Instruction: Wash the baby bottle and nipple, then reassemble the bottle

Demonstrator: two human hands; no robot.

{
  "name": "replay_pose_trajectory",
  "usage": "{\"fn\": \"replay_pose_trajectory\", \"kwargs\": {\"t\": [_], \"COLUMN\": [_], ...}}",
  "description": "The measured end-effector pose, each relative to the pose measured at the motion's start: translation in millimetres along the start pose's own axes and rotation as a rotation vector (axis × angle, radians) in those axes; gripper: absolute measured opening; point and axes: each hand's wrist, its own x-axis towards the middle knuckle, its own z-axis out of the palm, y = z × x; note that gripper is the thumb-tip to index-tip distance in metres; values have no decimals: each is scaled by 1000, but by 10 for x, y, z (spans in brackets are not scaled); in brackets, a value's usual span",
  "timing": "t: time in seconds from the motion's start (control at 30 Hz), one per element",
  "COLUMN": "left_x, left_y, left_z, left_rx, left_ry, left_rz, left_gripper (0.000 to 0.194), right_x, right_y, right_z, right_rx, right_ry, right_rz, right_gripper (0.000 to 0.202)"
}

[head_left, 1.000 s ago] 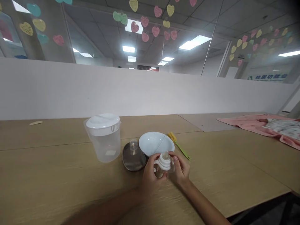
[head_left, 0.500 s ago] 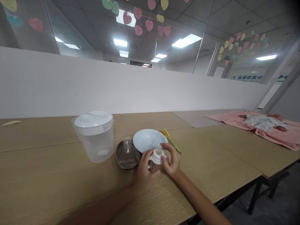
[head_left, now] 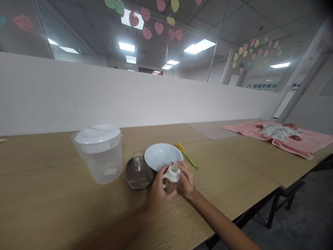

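Note:
A clear baby bottle (head_left: 170,185) with a white collar and a see-through nipple stands upright between my hands. My left hand (head_left: 159,190) is wrapped round its left side, near a white handle. The fingers of my right hand (head_left: 186,180) close on the collar from the right. Just behind the bottle is a white bowl (head_left: 156,152), its front edge partly hidden by my fingers. To the left lies a dark metal tray (head_left: 139,180) with a clear bottle cap (head_left: 138,159) on it.
A lidded clear plastic bucket (head_left: 106,163) stands left of the tray. Right of the bowl lies a bottle brush (head_left: 191,162) with a yellow head and green handle. Farther right, a baby-like figure (head_left: 278,132) in patterned clothing lies on a pink towel (head_left: 293,149). A white wall (head_left: 145,97) runs behind the table.
My view has turned a little to the right. The fingers of my right hand have drawn in around the collar, lower than before. My left hand keeps its hold on the bottle.

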Motion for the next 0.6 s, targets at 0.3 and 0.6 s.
{"fn": "replay_pose_trajectory", "kwargs": {"t": [0.3, 0.6], "left_x": [-26, -42], "left_y": [-44, 83], "left_z": [-2, 44], "left_rx": [-7, 51], "left_ry": [-10, 72], "left_rz": [-7, 22], "left_gripper": [61, 56], "right_x": [-150, -115], "right_y": [37, -27], "right_z": [19, 122], "right_rx": [-6, 49], "right_ry": [35, 149], "right_rz": [49, 84], "right_gripper": [33, 28]}}
